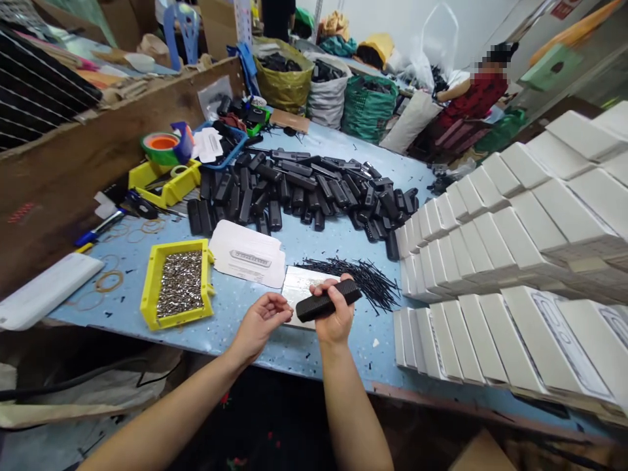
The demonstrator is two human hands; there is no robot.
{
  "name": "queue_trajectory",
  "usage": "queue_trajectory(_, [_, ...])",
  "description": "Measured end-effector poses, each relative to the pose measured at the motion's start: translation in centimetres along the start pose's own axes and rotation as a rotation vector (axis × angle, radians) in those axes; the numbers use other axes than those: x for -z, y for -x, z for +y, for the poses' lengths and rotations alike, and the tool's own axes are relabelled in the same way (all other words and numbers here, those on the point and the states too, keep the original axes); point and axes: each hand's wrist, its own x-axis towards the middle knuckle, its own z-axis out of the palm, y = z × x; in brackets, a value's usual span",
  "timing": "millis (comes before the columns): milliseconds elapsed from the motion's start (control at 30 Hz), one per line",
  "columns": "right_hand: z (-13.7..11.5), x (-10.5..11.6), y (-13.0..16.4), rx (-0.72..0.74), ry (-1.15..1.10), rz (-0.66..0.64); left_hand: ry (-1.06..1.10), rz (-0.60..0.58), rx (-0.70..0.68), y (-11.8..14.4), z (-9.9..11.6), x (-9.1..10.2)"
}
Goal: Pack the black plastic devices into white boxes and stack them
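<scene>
My right hand (336,322) is wrapped round an oblong black case (314,307) with a textured surface, thumb on top, tilted up toward the right. Just left of its end, my left hand (260,327) has thumb and forefinger pinched together; anything between them is too small to make out. Under both hands lies a flat white block (297,280) on the blue table. A yellow bin (147,288) of small shiny metal pieces stands to the left. Thin black sticks (373,284) lie in a loose heap behind my right hand.
Many similar black cases (299,186) are piled across the table's middle. White boxes (481,255) stand stacked along the right. A printed white card (245,252), a yellow tray (181,186) and tape rolls (161,144) are at left. Behind, a person (475,98) stands near full sacks (367,108).
</scene>
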Motion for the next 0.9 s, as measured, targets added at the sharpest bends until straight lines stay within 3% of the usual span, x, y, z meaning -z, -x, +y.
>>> queue_trajectory(67, [0.1, -0.9, 0.4, 0.055, -0.062, 0.084, 0.001, -0.011, -0.008, 0.3, 0.0, -0.3])
queue_trajectory(167, [0.2, -1.4, 0.4, 0.02, -0.081, 0.14, 0.004, -0.015, -0.021, 0.5, 0.0, -0.6])
queue_trajectory(400, [0.1, -0.4, -0.1, -0.007, -0.087, 0.234, -0.032, -0.03, -0.045, 0.6, -0.3, -1.5])
queue_trajectory(667, [0.0, 0.0, -0.5, 0.0, -0.027, 0.216, -0.069, -0.027, -0.046, -0.1, -0.4, -1.8])
queue_trajectory(900, [1.2, 0.1, -0.3, -0.019, -0.122, 0.308, -0.124, 0.068, -0.123, 0.6, -3.1, -1.9])
